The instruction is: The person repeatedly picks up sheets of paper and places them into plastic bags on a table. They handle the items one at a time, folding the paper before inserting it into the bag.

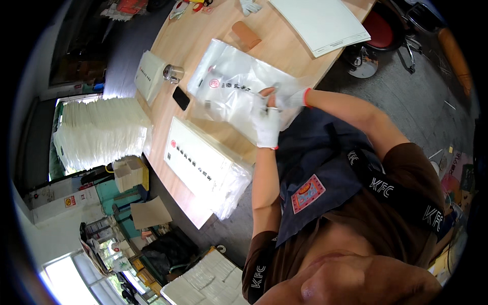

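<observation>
My two hands meet over the near edge of a clear plastic bag [231,104] with a red round emblem and dark print, spread flat on the wooden table. My left hand [266,124], in a white knit glove with bare skin showing at the fingers, is closed at the bag's edge. Right beside it, touching, my right hand [291,97] wears a white glove with a red cuff; motion smears its fingers. Left of the bag lies a stack of white printed sheets or packs [195,160], plastic wrap bulging at its near end.
On the table [168,129] are a black phone [181,98], a glass jar [174,72], a brown cylinder [246,34], a cream pack [149,76], large white sheets [320,25] and a spare glove [250,6]. A tall white stack [101,133] stands at left, a red-seated chair [380,33] at right.
</observation>
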Available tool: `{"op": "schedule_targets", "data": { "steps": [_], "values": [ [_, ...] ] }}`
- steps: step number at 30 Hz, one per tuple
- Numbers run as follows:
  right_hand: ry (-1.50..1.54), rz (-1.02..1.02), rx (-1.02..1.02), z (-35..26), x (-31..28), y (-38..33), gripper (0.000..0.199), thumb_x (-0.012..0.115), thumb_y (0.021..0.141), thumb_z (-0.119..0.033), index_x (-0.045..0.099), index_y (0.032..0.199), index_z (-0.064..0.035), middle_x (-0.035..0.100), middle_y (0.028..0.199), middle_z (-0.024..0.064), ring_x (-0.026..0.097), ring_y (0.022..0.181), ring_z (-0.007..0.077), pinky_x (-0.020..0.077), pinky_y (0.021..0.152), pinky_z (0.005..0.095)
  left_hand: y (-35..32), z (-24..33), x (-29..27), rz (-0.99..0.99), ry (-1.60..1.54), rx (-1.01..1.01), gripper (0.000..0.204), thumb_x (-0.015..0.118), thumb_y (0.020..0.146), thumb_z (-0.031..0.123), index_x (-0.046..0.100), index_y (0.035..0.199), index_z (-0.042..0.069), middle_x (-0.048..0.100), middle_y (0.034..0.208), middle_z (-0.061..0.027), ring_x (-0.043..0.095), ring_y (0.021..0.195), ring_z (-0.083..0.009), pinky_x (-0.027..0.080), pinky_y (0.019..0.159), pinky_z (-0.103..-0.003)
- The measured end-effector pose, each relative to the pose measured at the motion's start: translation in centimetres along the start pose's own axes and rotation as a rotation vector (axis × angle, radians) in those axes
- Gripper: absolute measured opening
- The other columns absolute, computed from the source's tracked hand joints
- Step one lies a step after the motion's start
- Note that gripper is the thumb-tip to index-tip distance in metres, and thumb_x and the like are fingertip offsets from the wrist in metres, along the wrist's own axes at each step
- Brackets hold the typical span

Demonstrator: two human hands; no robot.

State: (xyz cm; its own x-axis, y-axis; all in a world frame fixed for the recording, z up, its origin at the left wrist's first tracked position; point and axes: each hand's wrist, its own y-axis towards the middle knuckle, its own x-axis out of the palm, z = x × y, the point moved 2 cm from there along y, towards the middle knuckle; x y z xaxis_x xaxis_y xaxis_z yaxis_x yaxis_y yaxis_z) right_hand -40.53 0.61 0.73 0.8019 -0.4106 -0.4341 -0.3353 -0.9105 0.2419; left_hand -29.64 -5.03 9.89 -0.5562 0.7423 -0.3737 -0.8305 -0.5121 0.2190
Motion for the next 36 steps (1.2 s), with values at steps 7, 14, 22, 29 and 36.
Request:
{"op": "schedule_targets", "data": {
  "steps": [7,14,22,29,36],
  "values": [
    [-0.805,0.487,0.083,5.9,-12.1,-6.8,0.028,0.053,0.089,-0.030,0.062,0.103,-0.0079,0.063,0.099,0.0149,0.060,0.090,0.0367,0.0496,0.077,0.0443,0.5,-2.5,3.4,-0.083,-0.316,-0.232,0.018,0.053,0.094,0.012,0.057,0.110,0.005,0.063,0.085,-0.0033,0.049,0.057,-0.0055,0.042,0.050,-0.020],
    [0.457,0.338,0.520,7.1,-17.0,-6.6,0.027,0.055,0.092,-0.032,0.064,0.092,-0.0067,0.063,0.074,0.0019,0.061,0.071,0.0135,0.0502,0.065,0.0289,0.9,-1.0,-1.6,-0.564,-0.189,-0.550,0.035,0.055,0.087,0.000,0.055,0.122,0.006,0.061,0.078,-0.0016,0.052,0.059,-0.0063,0.042,0.055,-0.018],
    [-1.181,0.180,-0.013,11.3,-17.3,-7.7,0.039,0.059,0.083,-0.028,0.049,0.117,-0.0113,0.057,0.110,0.0090,0.058,0.100,0.0258,0.0506,0.078,0.0355,1.8,0.1,-5.3,-0.538,-0.255,-0.532,0.036,0.053,0.090,0.010,0.049,0.125,0.002,0.069,0.094,-0.0111,0.054,0.059,-0.0072,0.043,0.053,-0.019],
    [-1.177,0.098,-0.006,7.7,-20.0,-6.1,0.022,0.052,0.085,-0.022,0.053,0.103,-0.0110,0.063,0.085,0.0084,0.065,0.073,0.0273,0.0527,0.067,0.0385,4.7,-3.9,9.3,-0.464,-0.399,-0.455,0.041,0.047,0.095,0.022,0.046,0.132,0.002,0.054,0.126,-0.0129,0.058,0.098,-0.0162,0.050,0.078,-0.029],
    [-0.718,0.317,-0.195,-4.2,-12.5,-11.9,0.032,0.057,0.087,-0.036,0.062,0.112,-0.0159,0.063,0.110,0.0097,0.056,0.109,0.0291,0.0327,0.105,0.0453,4.3,-9.6,11.5,-0.122,-0.563,-0.679,0.039,0.059,0.081,0.007,0.053,0.119,-0.003,0.060,0.106,-0.0119,0.060,0.088,-0.0215,0.051,0.074,-0.033]
  ]
}}
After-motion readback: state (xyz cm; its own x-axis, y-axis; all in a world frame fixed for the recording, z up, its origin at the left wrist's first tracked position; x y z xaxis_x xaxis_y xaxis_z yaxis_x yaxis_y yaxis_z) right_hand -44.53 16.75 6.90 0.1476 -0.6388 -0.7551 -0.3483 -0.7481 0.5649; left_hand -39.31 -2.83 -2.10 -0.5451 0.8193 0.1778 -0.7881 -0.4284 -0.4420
